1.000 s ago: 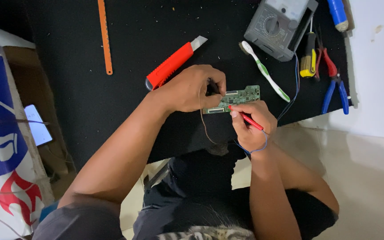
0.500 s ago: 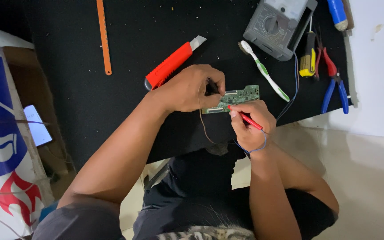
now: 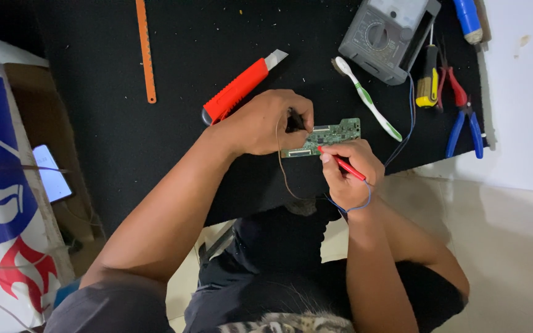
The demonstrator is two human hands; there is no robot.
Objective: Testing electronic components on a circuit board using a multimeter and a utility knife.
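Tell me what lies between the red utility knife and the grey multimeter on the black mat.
In the head view, only a white-and-green toothbrush lies between the red utility knife and the grey multimeter; otherwise bare black mat.

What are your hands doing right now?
Left hand on green circuit board. Right hand pressing red probe to it. Nothing blocking.

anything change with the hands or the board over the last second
Nothing visibly changed. The left hand keeps a black probe on the green circuit board, the right hand keeps the red probe at its lower edge, and the tools on the black mat lie as before.
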